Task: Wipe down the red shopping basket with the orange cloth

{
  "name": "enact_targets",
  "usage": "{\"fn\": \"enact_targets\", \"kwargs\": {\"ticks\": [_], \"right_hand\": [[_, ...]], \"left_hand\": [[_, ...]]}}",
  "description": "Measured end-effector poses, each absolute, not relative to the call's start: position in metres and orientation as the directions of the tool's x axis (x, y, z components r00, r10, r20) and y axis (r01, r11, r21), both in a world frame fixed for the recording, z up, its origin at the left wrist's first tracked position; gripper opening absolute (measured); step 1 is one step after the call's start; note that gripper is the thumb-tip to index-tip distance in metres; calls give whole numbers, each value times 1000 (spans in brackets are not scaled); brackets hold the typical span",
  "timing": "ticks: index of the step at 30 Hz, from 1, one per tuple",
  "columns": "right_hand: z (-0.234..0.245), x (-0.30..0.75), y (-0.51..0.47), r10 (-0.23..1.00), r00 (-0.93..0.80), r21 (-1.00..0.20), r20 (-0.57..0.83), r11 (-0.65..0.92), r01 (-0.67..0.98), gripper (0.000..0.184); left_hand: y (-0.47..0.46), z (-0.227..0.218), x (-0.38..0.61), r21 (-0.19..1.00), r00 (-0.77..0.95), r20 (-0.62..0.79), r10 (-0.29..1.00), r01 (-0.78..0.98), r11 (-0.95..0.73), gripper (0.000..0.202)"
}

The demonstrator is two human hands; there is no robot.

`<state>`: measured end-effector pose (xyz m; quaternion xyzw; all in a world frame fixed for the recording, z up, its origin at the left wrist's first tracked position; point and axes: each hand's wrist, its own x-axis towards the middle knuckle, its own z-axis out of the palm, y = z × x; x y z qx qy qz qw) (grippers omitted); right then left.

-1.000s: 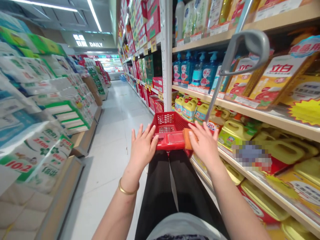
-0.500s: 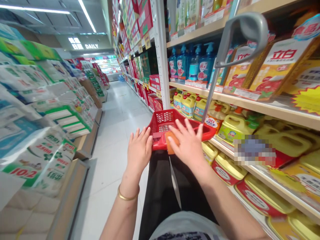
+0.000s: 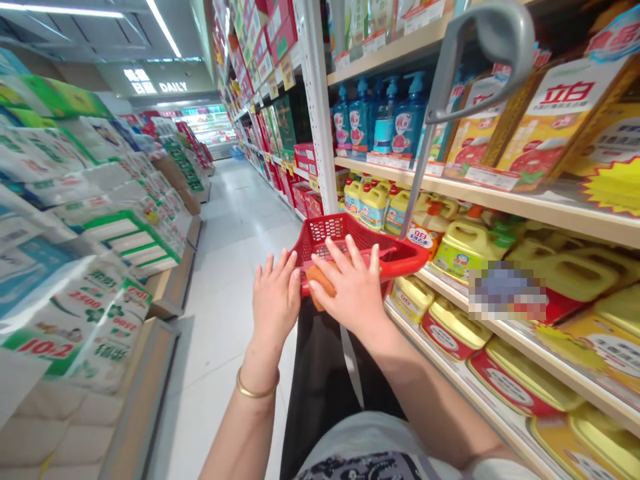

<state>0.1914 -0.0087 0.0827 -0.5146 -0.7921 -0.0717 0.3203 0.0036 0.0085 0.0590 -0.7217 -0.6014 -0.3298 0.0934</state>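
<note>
My left hand [image 3: 275,300] rests with spread fingers on the near edge of a red plastic shopping basket [image 3: 345,230], and a gold bangle [image 3: 255,388] circles that wrist. My right hand [image 3: 350,287] lies across the basket's top, close to my left hand. Under its thumb side, an orange pad-like item [image 3: 319,280] is pressed against the basket. The item is partly hidden, so I cannot tell exactly what it is. A grey metal pull handle [image 3: 480,47] rises from the basket's right side.
Shelves on the right hold blue pump bottles [image 3: 380,120], yellow jugs [image 3: 373,207] and boxed goods. Stacked packaged tissue [image 3: 65,267] lines the left. A tiled aisle floor [image 3: 225,247] runs ahead between them. My black-clad legs [image 3: 325,387] are below the basket.
My right hand has slid left, closer to my left hand, and the orange item has moved left with it. The basket has turned slightly, and the shelves sit a little higher in view.
</note>
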Motion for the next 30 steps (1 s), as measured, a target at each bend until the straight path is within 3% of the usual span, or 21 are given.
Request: {"fn": "enact_targets", "kwargs": {"ticks": [4, 6, 8, 16, 19, 23, 30], "right_hand": [[67, 266, -1, 822, -4, -317, 570, 224, 922, 51], [63, 299, 7, 786, 178, -403, 592, 98, 910, 51], [63, 309, 13, 750, 248, -435, 614, 60, 898, 50], [74, 184, -4, 698, -190, -205, 690, 440, 874, 45], [73, 172, -6, 684, -261, -186, 681, 506, 842, 45], [66, 208, -7, 716, -185, -223, 674, 435, 872, 48], [51, 297, 3, 787, 128, -384, 603, 146, 912, 50]], "left_hand": [[7, 58, 8, 284, 35, 604, 797, 924, -256, 56], [8, 57, 11, 299, 18, 611, 791, 921, -251, 56], [9, 57, 13, 315, -7, 618, 787, 918, -239, 57], [9, 55, 5, 297, 9, 599, 800, 926, -232, 60], [9, 55, 3, 283, 22, 593, 805, 930, -234, 60], [9, 55, 5, 288, 26, 598, 801, 926, -245, 59], [10, 52, 9, 347, -17, 637, 771, 899, -267, 56]]}}
